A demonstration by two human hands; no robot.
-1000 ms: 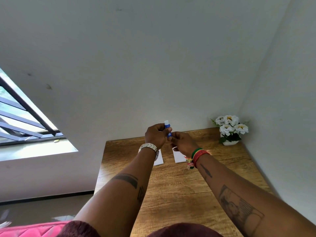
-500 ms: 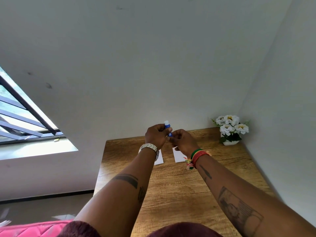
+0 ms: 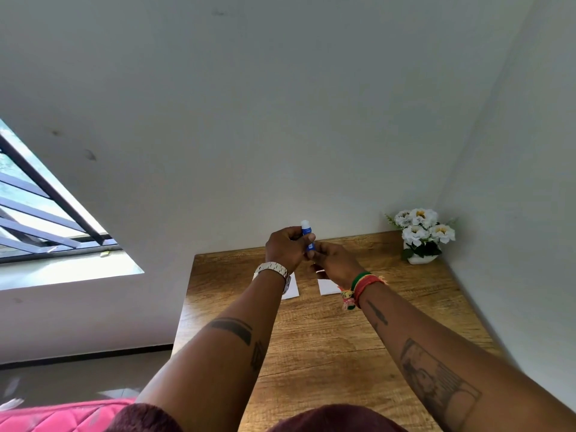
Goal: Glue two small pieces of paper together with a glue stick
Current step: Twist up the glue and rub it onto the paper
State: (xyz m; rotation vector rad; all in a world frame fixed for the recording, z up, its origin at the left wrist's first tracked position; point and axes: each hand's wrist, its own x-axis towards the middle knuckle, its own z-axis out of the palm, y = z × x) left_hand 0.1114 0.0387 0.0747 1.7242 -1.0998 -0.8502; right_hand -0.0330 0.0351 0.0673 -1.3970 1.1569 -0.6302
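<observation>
The wall (image 3: 280, 120) is plain, pale and takes up most of the view, with a barred window (image 3: 40, 213) at lower left. A wooden worktop (image 3: 327, 338) stands against the wall in the corner of the room. Both forearms reach out over it, raised clear of the surface. A pot of white flowers (image 3: 420, 235) stands at the far right corner of the worktop, well apart from the hands. The left hand (image 3: 285, 249) wears a metal watch (image 3: 272, 271) at the wrist; its fingers (image 3: 308, 237) are curled closed around the middle of the glue stick (image 3: 307, 235), which it holds upright above the far part of the worktop. The right hand (image 3: 335, 260) wears red, yellow and green woven bands (image 3: 361, 285) at the wrist; its fingers are pinched closed on the lower end of the same glue stick, touching the left hand. Two small pieces of white paper lie flat on the worktop below the hands, apart from each other: the left paper (image 3: 291, 289) is partly hidden by the left wrist, and the right paper (image 3: 327, 286) is partly hidden by the right wrist. The glue stick is blue with a white top end showing above the left hand; whether that end is a cap or bare glue cannot be told.
</observation>
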